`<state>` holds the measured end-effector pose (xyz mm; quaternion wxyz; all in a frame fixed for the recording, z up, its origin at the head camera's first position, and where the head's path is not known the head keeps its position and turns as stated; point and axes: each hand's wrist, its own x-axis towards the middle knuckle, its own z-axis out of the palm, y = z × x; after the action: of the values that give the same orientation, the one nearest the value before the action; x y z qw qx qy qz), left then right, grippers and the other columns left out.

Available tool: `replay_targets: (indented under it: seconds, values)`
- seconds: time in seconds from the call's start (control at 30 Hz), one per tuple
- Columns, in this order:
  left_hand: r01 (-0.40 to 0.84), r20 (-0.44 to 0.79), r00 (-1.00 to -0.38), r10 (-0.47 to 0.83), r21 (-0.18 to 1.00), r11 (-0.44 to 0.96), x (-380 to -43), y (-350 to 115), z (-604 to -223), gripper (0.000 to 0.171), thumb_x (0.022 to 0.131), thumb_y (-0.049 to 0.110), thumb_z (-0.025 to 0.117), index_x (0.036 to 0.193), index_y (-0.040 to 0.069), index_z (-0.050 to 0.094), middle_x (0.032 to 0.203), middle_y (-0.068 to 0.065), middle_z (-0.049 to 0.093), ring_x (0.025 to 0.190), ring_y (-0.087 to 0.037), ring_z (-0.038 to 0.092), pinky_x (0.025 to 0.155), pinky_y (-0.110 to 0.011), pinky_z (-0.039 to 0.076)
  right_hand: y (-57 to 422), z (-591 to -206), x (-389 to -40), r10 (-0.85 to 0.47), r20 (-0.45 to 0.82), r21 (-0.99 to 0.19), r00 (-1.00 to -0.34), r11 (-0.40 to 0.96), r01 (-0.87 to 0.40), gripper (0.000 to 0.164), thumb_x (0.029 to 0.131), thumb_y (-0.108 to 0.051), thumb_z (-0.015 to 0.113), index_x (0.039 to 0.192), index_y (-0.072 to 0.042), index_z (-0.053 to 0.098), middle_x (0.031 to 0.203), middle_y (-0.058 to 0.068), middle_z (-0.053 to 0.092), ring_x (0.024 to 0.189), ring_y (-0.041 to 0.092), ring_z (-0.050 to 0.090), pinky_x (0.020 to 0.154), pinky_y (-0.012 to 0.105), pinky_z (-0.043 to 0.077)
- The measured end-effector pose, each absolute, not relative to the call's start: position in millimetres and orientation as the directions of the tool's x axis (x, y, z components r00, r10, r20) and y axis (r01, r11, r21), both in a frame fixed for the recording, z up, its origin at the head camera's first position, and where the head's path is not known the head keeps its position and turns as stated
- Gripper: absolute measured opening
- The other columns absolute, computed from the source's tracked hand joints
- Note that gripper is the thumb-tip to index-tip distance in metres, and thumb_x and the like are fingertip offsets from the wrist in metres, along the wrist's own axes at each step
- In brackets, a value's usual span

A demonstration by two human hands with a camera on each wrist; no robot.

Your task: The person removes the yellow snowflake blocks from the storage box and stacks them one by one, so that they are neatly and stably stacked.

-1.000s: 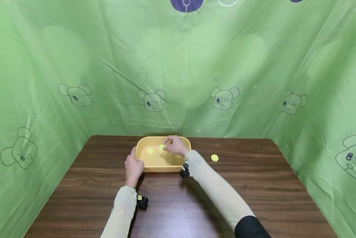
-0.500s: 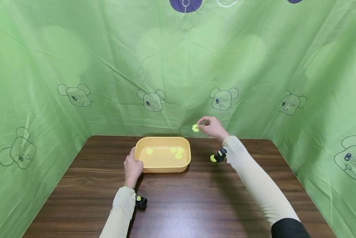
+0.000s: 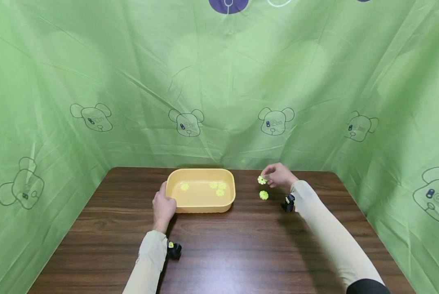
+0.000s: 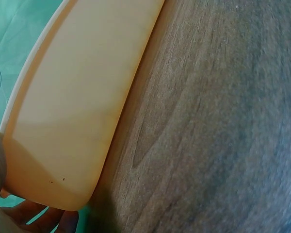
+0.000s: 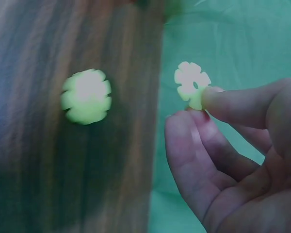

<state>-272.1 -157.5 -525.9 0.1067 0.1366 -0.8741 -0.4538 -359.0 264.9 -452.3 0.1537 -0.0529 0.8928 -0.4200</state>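
Observation:
A yellow plastic basin (image 3: 201,200) stands near the far edge of the table. At its left end my left hand (image 3: 163,206) grips the wall; in the left wrist view its fingers (image 4: 51,219) come round the basin's (image 4: 72,97) outside. My right hand (image 3: 281,175) pinches a notched, flower-shaped yellow-green disc (image 5: 191,80) between thumb and fingers, right of the basin. Just nearer than that hand, a second such disc (image 3: 264,195) lies flat on the table. Inside the basin are several more discs (image 3: 220,192), most clustered toward the right, with a lone disc (image 3: 184,186) on the left.
The brown wood-grain table (image 3: 219,253) ends at a green curtain (image 3: 223,81) printed with bear heads, which hangs close behind the basin. Each wrist carries a small black camera, such as the left one (image 3: 174,250).
My right hand has lifted a disc out of the basin, carried it to the right and lowered it near the disc on the table. My left hand has stayed on the basin.

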Motion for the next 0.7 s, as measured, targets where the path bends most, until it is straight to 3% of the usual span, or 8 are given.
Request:
replay_targets:
  seconds: [0.23,0.7]
  values:
    - [-0.138,0.068,-0.938,-0.34,0.826,0.547,-272,-158,-525,0.071,0.085,0.0,0.042,0.155,0.011,0.039,0.132,-0.03,0.053,0.122,-0.047,0.051,0.106,-0.06,0.039,273,-469,-355,-0.218,-0.297,-0.75,-0.93,0.656,0.086,0.015,0.095,-0.004,0.063,0.107,0.002,0.071,0.091,0.013,0.069,0.076,0.023,0.066,0.074,0.042,0.061]
    - [-0.129,0.076,-0.938,-0.338,0.828,0.545,-275,-158,-525,0.071,0.085,0.0,0.042,0.155,0.011,0.04,0.132,-0.03,0.053,0.122,-0.047,0.051,0.105,-0.06,0.04,271,-484,-348,-0.226,-0.336,-0.723,-0.915,0.684,0.097,0.012,0.095,-0.005,0.065,0.101,0.003,0.072,0.087,0.013,0.07,0.071,0.018,0.065,0.069,0.034,0.06]
